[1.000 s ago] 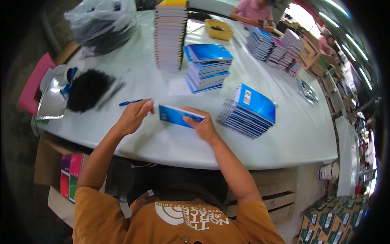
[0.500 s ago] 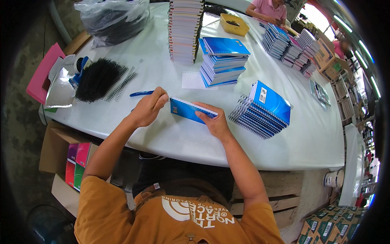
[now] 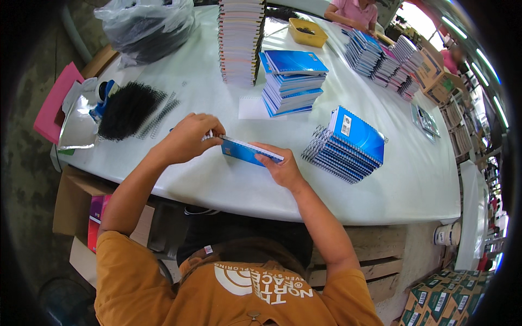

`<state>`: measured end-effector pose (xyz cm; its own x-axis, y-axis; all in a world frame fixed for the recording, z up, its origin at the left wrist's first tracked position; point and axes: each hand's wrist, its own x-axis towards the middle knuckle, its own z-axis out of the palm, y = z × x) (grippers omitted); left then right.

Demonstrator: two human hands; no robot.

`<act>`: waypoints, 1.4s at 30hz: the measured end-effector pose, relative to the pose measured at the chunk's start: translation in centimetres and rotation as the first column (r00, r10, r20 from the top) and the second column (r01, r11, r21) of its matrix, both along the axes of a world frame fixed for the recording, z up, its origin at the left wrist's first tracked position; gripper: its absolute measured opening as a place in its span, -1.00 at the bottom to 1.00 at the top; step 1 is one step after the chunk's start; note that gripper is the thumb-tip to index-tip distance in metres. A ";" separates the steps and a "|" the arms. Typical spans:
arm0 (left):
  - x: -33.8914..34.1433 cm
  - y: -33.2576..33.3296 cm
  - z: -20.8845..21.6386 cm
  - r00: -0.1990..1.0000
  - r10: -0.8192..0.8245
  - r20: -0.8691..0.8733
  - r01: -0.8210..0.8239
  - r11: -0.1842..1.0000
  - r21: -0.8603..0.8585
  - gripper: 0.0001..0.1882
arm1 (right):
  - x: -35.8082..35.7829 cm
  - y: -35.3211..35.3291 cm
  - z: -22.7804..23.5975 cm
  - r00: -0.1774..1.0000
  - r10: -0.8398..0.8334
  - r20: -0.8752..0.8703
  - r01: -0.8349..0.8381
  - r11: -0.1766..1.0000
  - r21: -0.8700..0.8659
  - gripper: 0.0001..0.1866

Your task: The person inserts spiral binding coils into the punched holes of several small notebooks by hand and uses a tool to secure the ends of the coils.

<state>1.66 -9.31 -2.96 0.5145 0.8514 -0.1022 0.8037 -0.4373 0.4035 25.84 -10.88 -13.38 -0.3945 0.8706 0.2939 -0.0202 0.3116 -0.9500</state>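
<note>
We should brace the blue notebook (image 3: 242, 152) steadily over the white table (image 3: 418, 185), right hand (image 3: 285, 167) clasping its right end, left hand (image 3: 189, 139) curled at its left corner, whether gripping anything we cannot tell.

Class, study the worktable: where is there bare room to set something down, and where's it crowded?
Free: right of the nearest notebook stack, toward the right edge of the table; also the strip between the held blue notebook and the near edge. Crowded: the left end, with black coils and a plastic bag; the far right, with more stacks.
</note>
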 end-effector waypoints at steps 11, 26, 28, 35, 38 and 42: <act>2.2 -3.9 -3.5 0.983 0.144 0.115 -0.175 0.532 0.829 -0.08 | -1.3 -2.5 1.2 0.989 -0.123 0.086 0.100 0.966 0.239 -0.72; 1.3 -6.7 -10.5 0.982 -0.132 0.135 -0.073 0.394 0.916 0.14 | -2.0 -7.5 -0.1 0.983 -0.141 0.117 0.065 0.866 0.495 -0.55; 1.2 -5.1 -9.8 0.934 -0.051 0.353 -0.293 0.454 0.841 0.14 | -2.6 -8.2 -0.1 0.984 -0.137 0.115 0.064 0.868 0.492 -0.51; 4.0 -8.3 -11.0 0.994 -0.104 0.034 0.020 0.479 0.877 0.11 | -2.1 -9.4 0.0 0.971 -0.178 0.158 0.106 0.919 0.380 -0.40; 4.6 -9.0 -11.7 0.968 -0.227 0.111 0.056 0.623 0.780 0.14 | -2.7 -8.9 -0.2 0.984 -0.134 0.119 0.075 0.912 0.403 -0.38; 4.5 -9.3 -13.0 0.909 -0.397 0.126 0.109 0.519 0.848 0.17 | -2.2 -8.1 0.1 0.992 -0.122 0.020 0.107 0.930 0.351 -0.37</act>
<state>6.16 -18.57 -15.97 0.6013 0.3145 0.7345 0.5206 -0.8516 -0.0615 23.69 -18.97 -13.31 -0.3163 0.7563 0.5727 0.0722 0.6212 -0.7804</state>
